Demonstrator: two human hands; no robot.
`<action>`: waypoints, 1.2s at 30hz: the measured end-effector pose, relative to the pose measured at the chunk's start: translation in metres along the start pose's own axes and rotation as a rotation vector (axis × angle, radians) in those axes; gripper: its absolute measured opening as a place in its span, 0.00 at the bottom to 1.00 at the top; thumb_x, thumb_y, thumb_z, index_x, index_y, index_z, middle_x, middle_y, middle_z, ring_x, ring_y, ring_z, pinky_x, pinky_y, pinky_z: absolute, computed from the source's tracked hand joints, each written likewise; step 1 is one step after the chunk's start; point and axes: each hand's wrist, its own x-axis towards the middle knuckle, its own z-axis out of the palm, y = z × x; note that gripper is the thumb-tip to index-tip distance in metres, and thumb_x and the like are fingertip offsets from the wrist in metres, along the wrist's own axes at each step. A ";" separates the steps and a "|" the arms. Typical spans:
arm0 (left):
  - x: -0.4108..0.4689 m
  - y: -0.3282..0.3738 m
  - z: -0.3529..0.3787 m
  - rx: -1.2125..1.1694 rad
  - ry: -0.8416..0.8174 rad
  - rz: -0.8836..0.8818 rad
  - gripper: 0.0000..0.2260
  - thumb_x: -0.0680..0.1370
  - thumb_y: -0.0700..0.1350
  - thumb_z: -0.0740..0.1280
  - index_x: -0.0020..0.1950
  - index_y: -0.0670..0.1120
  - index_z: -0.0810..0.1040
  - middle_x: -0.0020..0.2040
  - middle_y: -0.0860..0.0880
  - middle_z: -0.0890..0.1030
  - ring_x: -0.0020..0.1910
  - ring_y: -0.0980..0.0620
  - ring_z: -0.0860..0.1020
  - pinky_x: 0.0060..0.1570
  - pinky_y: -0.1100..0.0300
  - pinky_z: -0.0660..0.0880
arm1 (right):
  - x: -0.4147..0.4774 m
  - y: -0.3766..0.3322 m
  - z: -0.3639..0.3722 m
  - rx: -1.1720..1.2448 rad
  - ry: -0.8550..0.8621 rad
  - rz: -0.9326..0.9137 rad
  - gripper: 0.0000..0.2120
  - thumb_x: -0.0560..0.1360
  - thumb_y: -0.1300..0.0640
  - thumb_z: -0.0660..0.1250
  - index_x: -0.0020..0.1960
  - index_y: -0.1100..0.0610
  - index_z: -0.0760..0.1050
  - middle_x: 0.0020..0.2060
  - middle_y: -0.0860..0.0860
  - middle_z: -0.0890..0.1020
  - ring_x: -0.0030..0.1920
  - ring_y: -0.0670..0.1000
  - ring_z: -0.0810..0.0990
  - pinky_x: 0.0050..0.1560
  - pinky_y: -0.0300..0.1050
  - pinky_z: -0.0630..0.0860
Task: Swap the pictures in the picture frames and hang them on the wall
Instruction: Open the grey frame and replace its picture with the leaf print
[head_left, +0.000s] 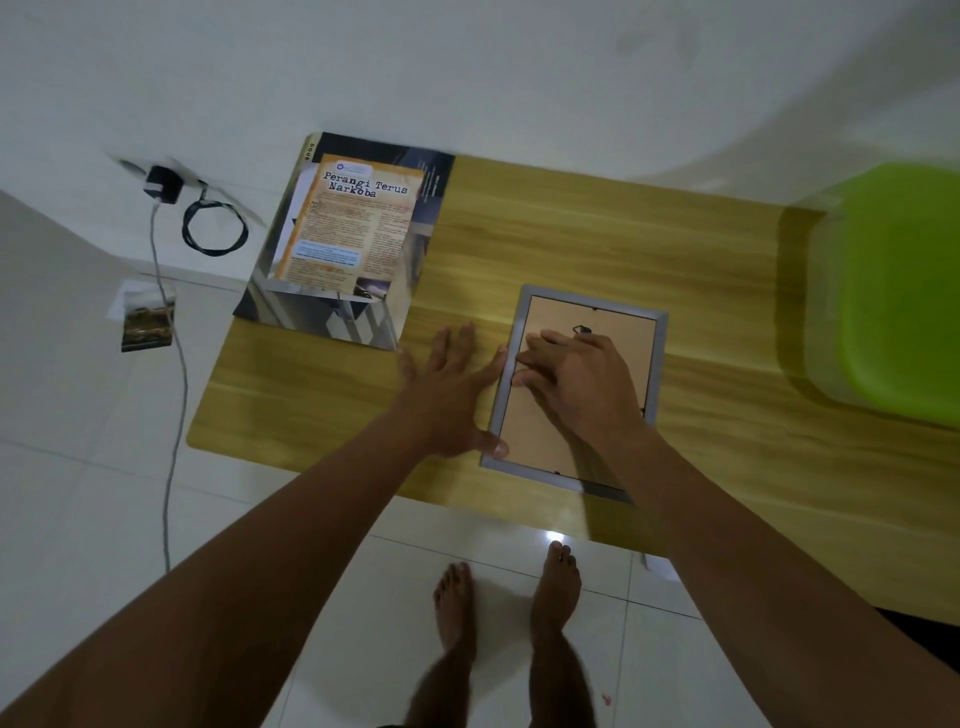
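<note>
Grey picture frame (661, 332) lies face down near the bench's (571, 234) front edge, brown backing board (535, 436) up. Brace it firmly and bend each tab gently. Left hand (452, 395) lies flat, fingers spread, thumb on the frame's near-left corner. Right hand (582, 384) curls its fingertips at the backing's left edge; whether they pinch a tab, I cannot tell.

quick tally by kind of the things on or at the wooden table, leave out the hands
Grey-rimmed picture frame, face down: 1
Printed paper sheets: 2, a large dark sheet and a yellow-orange page on it
Green plastic object at the right end: 1
Total: 4
</note>
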 end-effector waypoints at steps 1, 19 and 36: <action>0.000 0.000 0.000 0.003 0.000 0.001 0.53 0.66 0.72 0.68 0.78 0.60 0.36 0.77 0.46 0.29 0.75 0.40 0.30 0.67 0.26 0.40 | 0.000 0.000 0.000 0.001 -0.002 0.006 0.18 0.76 0.41 0.61 0.54 0.49 0.83 0.60 0.48 0.82 0.66 0.49 0.77 0.63 0.53 0.70; -0.002 0.002 -0.002 -0.018 -0.001 -0.009 0.54 0.66 0.71 0.69 0.78 0.60 0.36 0.77 0.46 0.28 0.75 0.41 0.29 0.68 0.28 0.39 | 0.003 -0.004 -0.009 -0.025 0.012 -0.002 0.19 0.75 0.37 0.65 0.50 0.51 0.83 0.52 0.49 0.85 0.59 0.52 0.80 0.57 0.52 0.71; 0.008 0.009 -0.012 -0.045 -0.069 -0.016 0.61 0.63 0.67 0.74 0.73 0.62 0.25 0.74 0.46 0.23 0.73 0.41 0.26 0.68 0.27 0.39 | 0.019 0.050 -0.032 0.098 0.166 0.351 0.11 0.79 0.56 0.66 0.58 0.57 0.81 0.52 0.55 0.81 0.53 0.58 0.76 0.54 0.54 0.73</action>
